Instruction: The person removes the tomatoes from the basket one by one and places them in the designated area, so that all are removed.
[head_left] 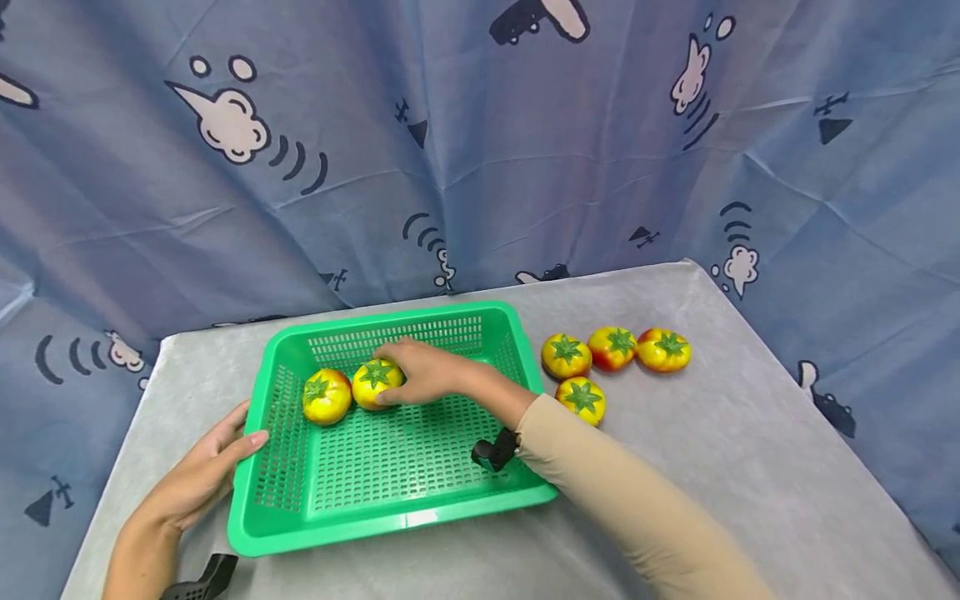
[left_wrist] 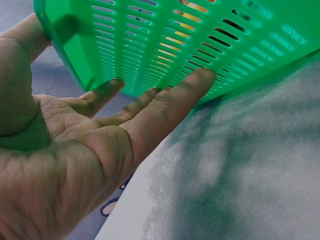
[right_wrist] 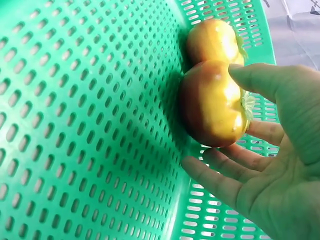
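Note:
A green plastic basket (head_left: 390, 518) with slotted walls lies on the table. Inside, toward its back left, are two yellow-red tomatoes with green star-shaped tops. My right hand (head_left: 431, 372) reaches over the basket's right side and holds the right-hand tomato (head_left: 372, 385), thumb and fingers on opposite sides. That tomato (right_wrist: 210, 105) touches the other tomato (right_wrist: 212, 40) in the right wrist view. At the basket's left side, my left hand (head_left: 202, 467) grips the rim, thumb over the edge. Its extended fingers (left_wrist: 165, 107) lie against the outer wall (left_wrist: 150, 55) in the left wrist view.
Several more tomatoes lie on the grey-covered table (head_left: 705, 450) just right of the basket, among them a back-row tomato (head_left: 612, 348) and a nearer tomato (head_left: 581, 398). A blue patterned curtain (head_left: 480, 167) hangs behind the table.

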